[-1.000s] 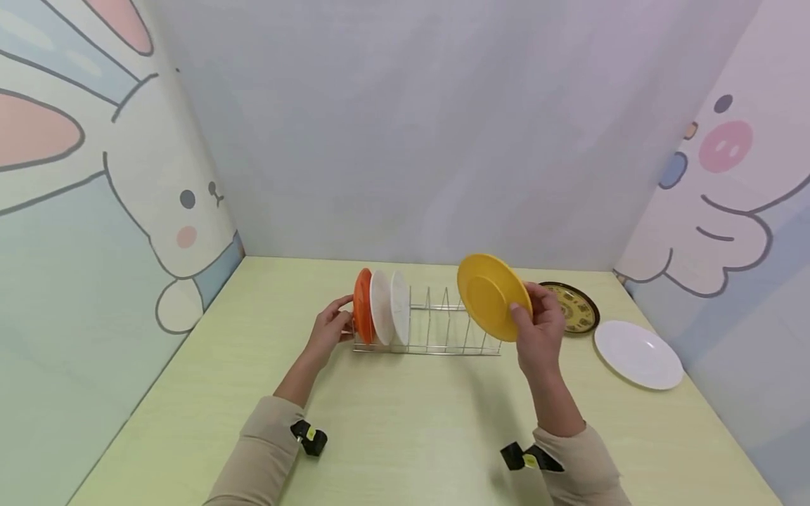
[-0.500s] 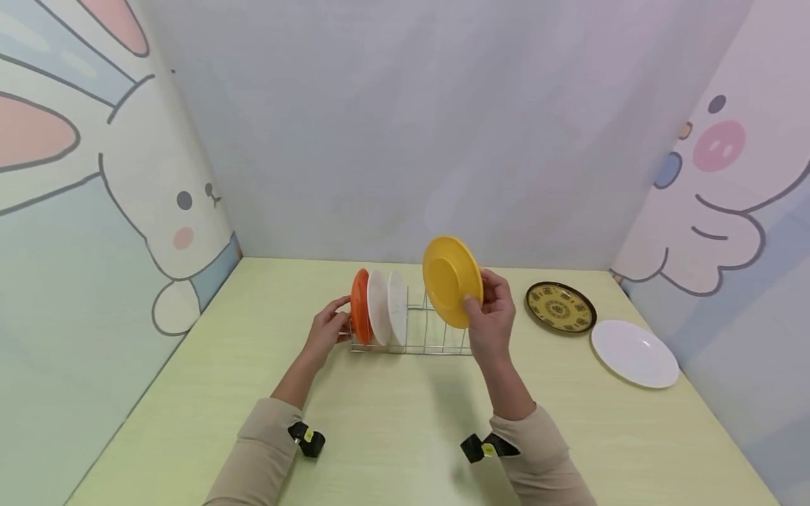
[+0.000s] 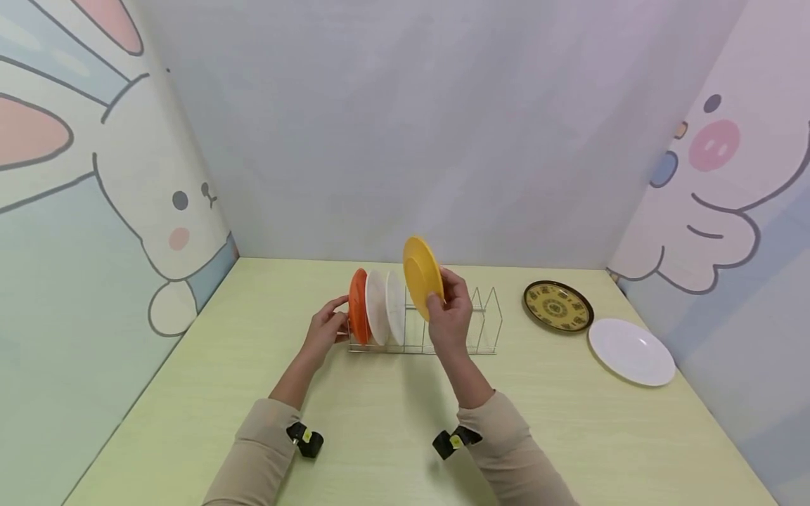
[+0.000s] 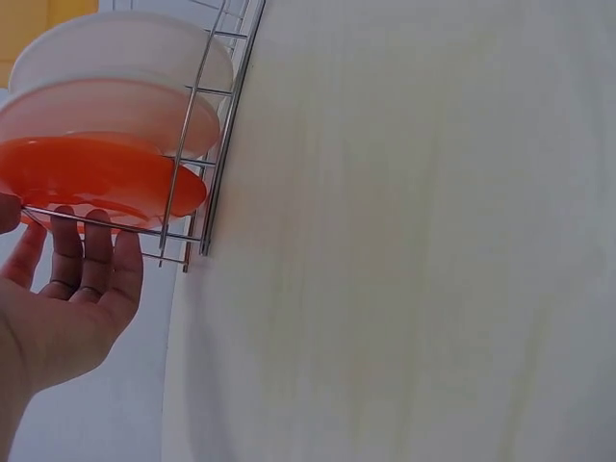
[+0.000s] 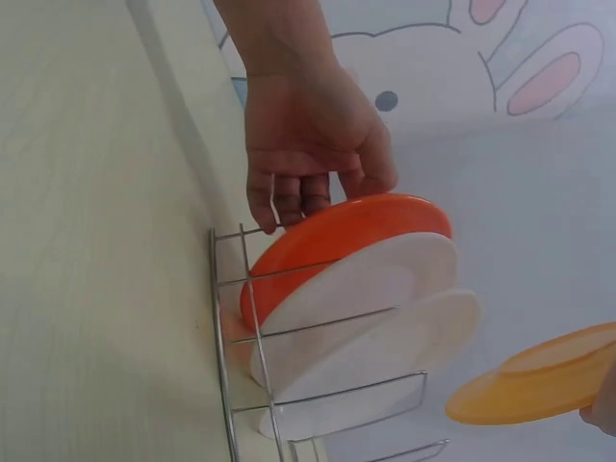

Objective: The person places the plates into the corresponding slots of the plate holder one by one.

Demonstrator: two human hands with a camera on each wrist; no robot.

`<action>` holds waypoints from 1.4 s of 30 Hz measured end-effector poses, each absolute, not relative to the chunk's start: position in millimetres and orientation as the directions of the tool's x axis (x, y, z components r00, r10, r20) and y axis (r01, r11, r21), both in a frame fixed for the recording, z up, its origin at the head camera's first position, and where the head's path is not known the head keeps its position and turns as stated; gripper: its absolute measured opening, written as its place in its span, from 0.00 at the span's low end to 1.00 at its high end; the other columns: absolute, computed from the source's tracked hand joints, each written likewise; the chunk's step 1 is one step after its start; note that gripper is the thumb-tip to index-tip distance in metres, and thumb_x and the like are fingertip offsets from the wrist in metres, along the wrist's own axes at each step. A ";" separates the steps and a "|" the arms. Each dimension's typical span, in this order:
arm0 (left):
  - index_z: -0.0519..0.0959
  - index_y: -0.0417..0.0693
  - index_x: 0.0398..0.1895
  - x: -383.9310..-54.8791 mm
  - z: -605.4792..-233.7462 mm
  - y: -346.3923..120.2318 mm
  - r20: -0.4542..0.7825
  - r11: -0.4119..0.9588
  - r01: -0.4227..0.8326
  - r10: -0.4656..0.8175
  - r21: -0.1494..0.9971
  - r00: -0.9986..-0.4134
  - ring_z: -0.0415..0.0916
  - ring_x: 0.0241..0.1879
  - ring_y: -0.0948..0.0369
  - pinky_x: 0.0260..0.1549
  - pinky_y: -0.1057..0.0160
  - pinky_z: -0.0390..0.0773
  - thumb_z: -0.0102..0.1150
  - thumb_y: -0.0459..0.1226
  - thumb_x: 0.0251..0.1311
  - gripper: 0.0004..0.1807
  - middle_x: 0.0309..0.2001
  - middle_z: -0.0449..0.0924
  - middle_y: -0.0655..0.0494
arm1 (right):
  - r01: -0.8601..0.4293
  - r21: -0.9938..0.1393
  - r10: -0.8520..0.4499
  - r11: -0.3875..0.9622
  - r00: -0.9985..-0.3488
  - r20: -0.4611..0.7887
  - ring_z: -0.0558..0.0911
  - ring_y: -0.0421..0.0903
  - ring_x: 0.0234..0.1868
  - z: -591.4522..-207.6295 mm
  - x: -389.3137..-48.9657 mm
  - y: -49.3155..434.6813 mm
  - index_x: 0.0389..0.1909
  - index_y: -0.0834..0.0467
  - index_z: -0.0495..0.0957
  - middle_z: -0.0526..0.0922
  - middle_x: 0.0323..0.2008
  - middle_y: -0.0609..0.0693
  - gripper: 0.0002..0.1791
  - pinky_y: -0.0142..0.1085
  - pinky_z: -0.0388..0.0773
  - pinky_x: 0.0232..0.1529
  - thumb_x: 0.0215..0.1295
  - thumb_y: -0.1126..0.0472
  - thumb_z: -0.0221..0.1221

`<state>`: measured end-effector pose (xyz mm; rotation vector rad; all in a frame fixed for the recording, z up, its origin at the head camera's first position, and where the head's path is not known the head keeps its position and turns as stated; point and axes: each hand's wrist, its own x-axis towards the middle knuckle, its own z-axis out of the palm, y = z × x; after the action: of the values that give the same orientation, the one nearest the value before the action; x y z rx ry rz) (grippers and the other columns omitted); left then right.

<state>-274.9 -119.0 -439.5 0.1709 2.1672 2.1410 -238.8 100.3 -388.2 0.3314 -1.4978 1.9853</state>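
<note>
A yellow plate (image 3: 420, 278) is held up on its edge over the middle of a wire dish rack (image 3: 471, 353). My right hand (image 3: 451, 313) pinches its right rim, thumb on the near face and fingers behind. At the rack's left end, my left hand (image 3: 325, 330) grips the end wire, beside an orange plate (image 3: 357, 307). In the left wrist view, the fingers (image 4: 96, 252) bend around that wire right at the orange plate. Two white plates (image 3: 377, 309) stand upright in the slots to its right. The right wrist view catches only a sliver of my right hand (image 5: 605, 402).
Flat on the table (image 3: 380, 436) at the right lie a black-rimmed patterned plate (image 3: 558, 306) and a white oval plate (image 3: 631, 352). Walls with a cartoon rabbit (image 3: 161, 190) and a cartoon pig (image 3: 715, 169) stand at either side, a plain wall (image 3: 411, 140) behind.
My right hand has carried the yellow plate leftward from the rack's right end to just right of the white plates, turning it more edge-on. My left hand has stayed at the rack's left end.
</note>
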 end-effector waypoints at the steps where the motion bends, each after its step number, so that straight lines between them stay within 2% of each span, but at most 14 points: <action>1: 0.65 0.42 0.64 -274.3 -438.8 -118.7 0.014 0.007 0.015 0.143 1.000 -0.990 0.68 0.42 0.30 0.45 0.41 0.72 0.40 0.30 0.64 0.24 0.29 0.75 0.49 | -0.603 -0.782 0.322 -0.158 -0.780 0.537 0.74 0.57 0.44 -387.0 -237.2 97.7 0.53 0.70 0.69 0.73 0.46 0.63 0.21 0.53 0.75 0.44 0.56 0.81 0.47; 4: 0.65 0.42 0.64 -273.5 -438.5 -118.3 0.016 0.006 0.017 0.142 1.000 -0.990 0.68 0.42 0.30 0.45 0.41 0.72 0.41 0.30 0.64 0.24 0.29 0.75 0.49 | -0.573 -0.808 0.316 -0.137 -0.798 0.513 0.74 0.58 0.44 -385.3 -232.6 90.9 0.52 0.71 0.68 0.73 0.45 0.63 0.21 0.53 0.75 0.44 0.56 0.82 0.46; 8: 0.65 0.43 0.64 -274.0 -438.9 -118.4 0.013 0.005 0.013 0.138 1.000 -0.990 0.69 0.41 0.31 0.45 0.41 0.72 0.41 0.31 0.65 0.23 0.29 0.75 0.50 | -0.552 -0.829 0.310 -0.090 -0.807 0.503 0.73 0.59 0.42 -386.4 -228.0 83.7 0.51 0.71 0.69 0.74 0.44 0.62 0.20 0.39 0.77 0.40 0.56 0.81 0.47; 13: 0.65 0.43 0.64 -273.5 -438.1 -118.4 0.010 0.005 0.010 0.130 1.000 -0.991 0.71 0.39 0.34 0.45 0.41 0.72 0.41 0.30 0.65 0.23 0.29 0.75 0.50 | -0.556 -0.826 0.275 -0.089 -0.811 0.516 0.71 0.69 0.41 -394.5 -226.8 79.1 0.51 0.74 0.69 0.73 0.43 0.69 0.19 0.30 0.74 0.36 0.56 0.83 0.47; 17: 0.65 0.43 0.64 -273.4 -437.6 -118.7 0.012 0.013 0.014 0.129 1.000 -0.992 0.73 0.36 0.39 0.45 0.41 0.72 0.41 0.31 0.65 0.23 0.29 0.75 0.49 | -0.528 -0.844 0.256 -0.091 -0.832 0.493 0.71 0.69 0.43 -400.6 -227.1 78.5 0.51 0.75 0.69 0.72 0.44 0.73 0.19 0.27 0.73 0.36 0.57 0.82 0.47; 22: 0.65 0.42 0.64 -275.8 -439.3 -119.2 0.015 0.017 0.017 0.131 1.000 -0.991 0.76 0.32 0.48 0.45 0.42 0.73 0.41 0.31 0.65 0.23 0.29 0.75 0.50 | -0.476 -0.875 0.228 -0.088 -0.865 0.448 0.72 0.68 0.45 -405.5 -228.2 80.6 0.53 0.74 0.69 0.73 0.46 0.71 0.20 0.27 0.72 0.37 0.58 0.80 0.48; 26: 0.66 0.44 0.64 -284.3 -451.6 -120.6 0.006 -0.005 0.005 0.117 1.000 -0.993 0.76 0.32 0.48 0.44 0.42 0.73 0.41 0.31 0.65 0.23 0.28 0.75 0.50 | -0.434 -0.899 0.188 -0.056 -0.889 0.418 0.73 0.67 0.49 -412.6 -229.1 82.5 0.55 0.73 0.69 0.73 0.49 0.71 0.20 0.27 0.74 0.39 0.61 0.78 0.50; 34: 0.68 0.50 0.62 -291.6 -464.6 -120.5 0.025 0.015 0.026 0.086 1.000 -0.996 0.76 0.28 0.55 0.38 0.48 0.77 0.42 0.33 0.66 0.22 0.29 0.75 0.48 | -0.419 -0.897 0.131 0.143 -0.890 0.437 0.76 0.57 0.51 -437.2 -242.8 86.4 0.57 0.70 0.70 0.76 0.51 0.64 0.21 0.43 0.77 0.43 0.62 0.73 0.55; 37: 0.68 0.49 0.62 -290.9 -464.2 -120.1 0.043 0.030 0.046 0.090 0.998 -0.995 0.76 0.28 0.56 0.38 0.49 0.78 0.42 0.33 0.65 0.22 0.29 0.76 0.48 | -0.415 -0.885 0.086 0.213 -0.894 0.440 0.76 0.57 0.52 -440.4 -246.7 89.3 0.58 0.68 0.69 0.76 0.52 0.63 0.21 0.45 0.77 0.43 0.63 0.73 0.53; 42: 0.68 0.49 0.62 -290.6 -465.6 -120.3 0.040 0.022 0.042 0.084 0.999 -0.996 0.76 0.29 0.54 0.39 0.46 0.77 0.42 0.33 0.65 0.22 0.29 0.75 0.48 | -0.405 -0.883 0.038 0.236 -0.904 0.425 0.76 0.57 0.52 -438.1 -245.9 93.0 0.59 0.69 0.69 0.75 0.52 0.64 0.21 0.45 0.77 0.44 0.64 0.74 0.51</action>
<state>-290.6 -120.3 -465.6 0.1370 2.2242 2.1709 -245.9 93.0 -438.1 0.3386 -2.1572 1.7109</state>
